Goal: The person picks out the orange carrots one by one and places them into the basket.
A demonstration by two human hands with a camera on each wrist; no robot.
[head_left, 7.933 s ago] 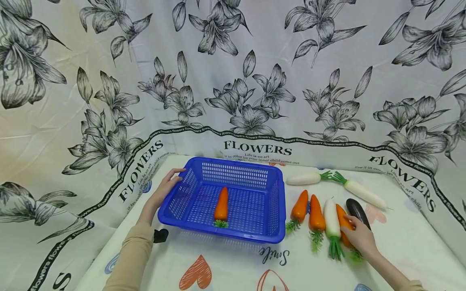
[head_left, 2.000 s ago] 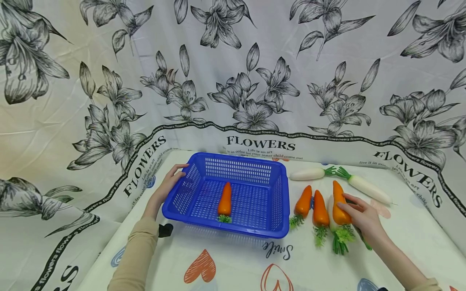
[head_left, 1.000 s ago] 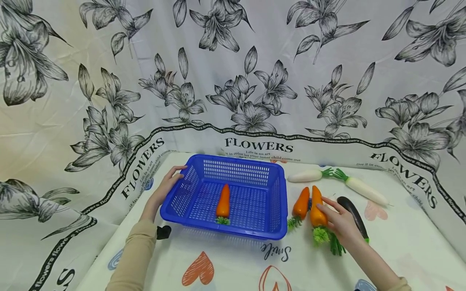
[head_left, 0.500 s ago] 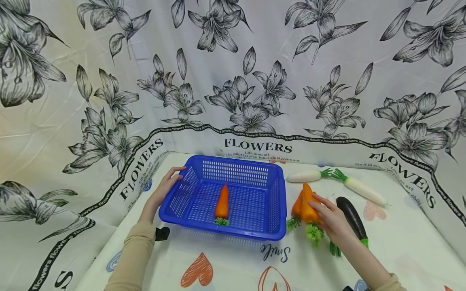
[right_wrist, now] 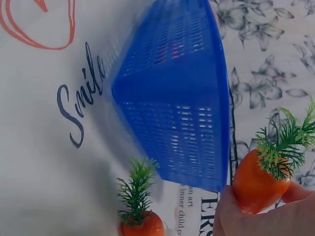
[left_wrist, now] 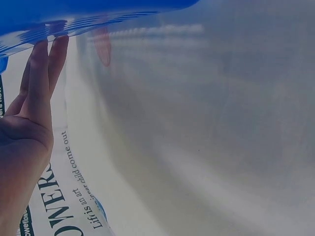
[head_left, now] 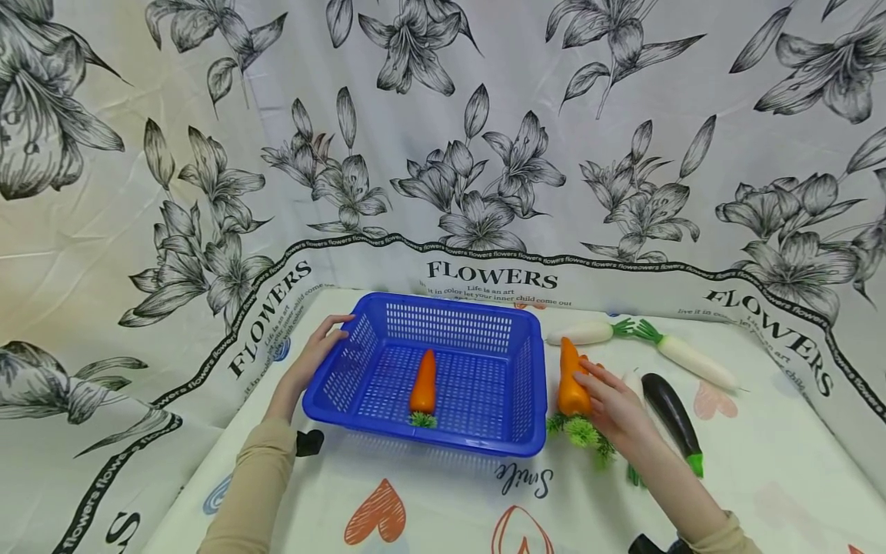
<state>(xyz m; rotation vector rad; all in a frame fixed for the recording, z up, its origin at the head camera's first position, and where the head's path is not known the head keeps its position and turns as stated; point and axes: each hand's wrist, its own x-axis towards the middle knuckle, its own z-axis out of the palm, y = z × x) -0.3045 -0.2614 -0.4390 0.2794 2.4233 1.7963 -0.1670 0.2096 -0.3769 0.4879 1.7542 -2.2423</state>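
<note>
My right hand holds an orange carrot with a green leafy top, just right of the blue basket. In the right wrist view, the thumb and fingers pinch that raised carrot, and another carrot is lower down. Behind the held carrot in the head view, other carrots are mostly hidden. My left hand touches the basket's left rim; in the left wrist view, straight fingers reach up to the rim. One carrot lies inside the basket.
An eggplant lies right of my right hand, beside a white radish mostly covered by the hand. Two more white radishes lie behind, one left and one right. A flowered curtain hangs at the table's back.
My right hand has picked a carrot up from beside the eggplant and carried it left, over the radish and other carrots, towards the basket. The left hand has stayed at the rim.
</note>
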